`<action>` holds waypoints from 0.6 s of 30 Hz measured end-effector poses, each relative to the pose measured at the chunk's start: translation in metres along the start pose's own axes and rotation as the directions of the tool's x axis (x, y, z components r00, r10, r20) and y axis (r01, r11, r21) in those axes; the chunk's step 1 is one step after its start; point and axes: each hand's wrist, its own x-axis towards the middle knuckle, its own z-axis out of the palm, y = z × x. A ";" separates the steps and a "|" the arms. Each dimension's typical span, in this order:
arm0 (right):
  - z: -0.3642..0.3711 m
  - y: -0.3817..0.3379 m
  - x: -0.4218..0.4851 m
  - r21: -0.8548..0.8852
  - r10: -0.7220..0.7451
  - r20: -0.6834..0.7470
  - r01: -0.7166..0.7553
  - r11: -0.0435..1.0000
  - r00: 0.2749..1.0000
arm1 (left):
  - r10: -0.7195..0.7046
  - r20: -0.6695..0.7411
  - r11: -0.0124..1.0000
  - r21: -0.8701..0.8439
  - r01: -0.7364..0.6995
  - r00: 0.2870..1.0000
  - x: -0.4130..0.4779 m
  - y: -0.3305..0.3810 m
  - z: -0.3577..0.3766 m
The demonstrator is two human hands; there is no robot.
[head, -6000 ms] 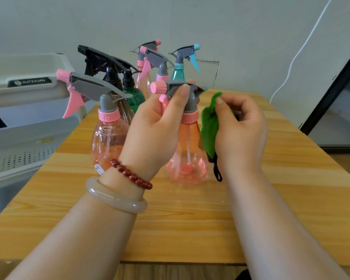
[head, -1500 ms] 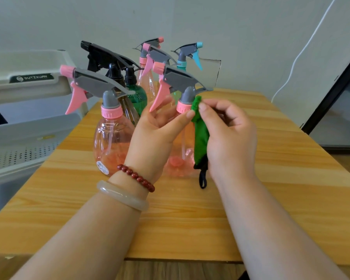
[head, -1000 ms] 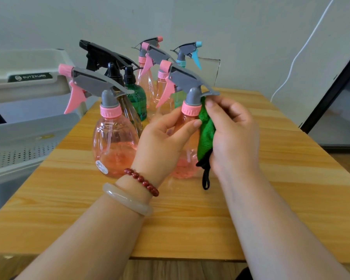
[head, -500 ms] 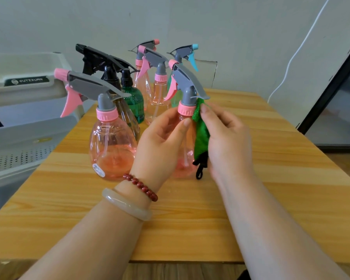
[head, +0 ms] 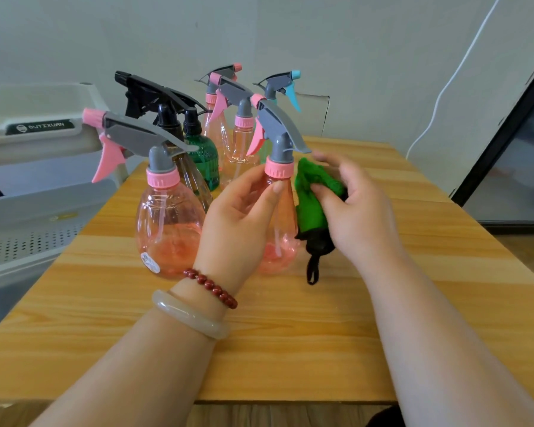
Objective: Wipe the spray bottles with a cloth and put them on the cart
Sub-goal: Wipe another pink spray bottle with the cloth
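The wooden desk fills the lower view. A pale grey cart stands at its 9 o'clock edge, and no bottle shows on it.

A cluster of spray bottles sits toward 11 o'clock on the desk: a black-headed brown bottle, a green bottle, two pink ones and a teal-nozzled one.

Nearer, a pink bottle stands upright. At its 3 o'clock is the held pink bottle, also upright, with its base at the desk surface.

The left hand has its fingers curled round this bottle's shoulder, just under the pink collar.

The right hand, at the bottle's 3 o'clock, pinches a bunched green cloth in its fingers, and the cloth touches the bottle's side. A black loop hangs from the cloth at 6 o'clock.

The left wrist wears a pale bangle and a red bead bracelet.
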 end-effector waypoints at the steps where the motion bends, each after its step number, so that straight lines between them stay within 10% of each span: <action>1: -0.002 0.000 0.000 -0.085 -0.030 -0.011 0.029 0.996 0.999 | 0.001 0.001 1.000 0.001 -0.001 1.000 -0.001 0.000 0.000; 5: 0.002 -0.001 -0.003 -0.233 -0.188 -0.043 0.173 0.957 0.981 | 0.006 0.003 1.000 0.009 -0.006 1.000 0.000 0.001 0.001; 12: 0.015 -0.012 -0.009 0.576 0.082 0.021 -0.079 0.814 0.996 | 0.002 -0.024 1.000 0.019 -0.001 1.000 0.002 -0.002 -0.003; 18: 0.021 -0.014 -0.012 0.597 0.154 0.103 -0.185 0.781 0.983 | -0.012 -0.010 1.000 -0.016 0.012 1.000 0.003 -0.001 -0.005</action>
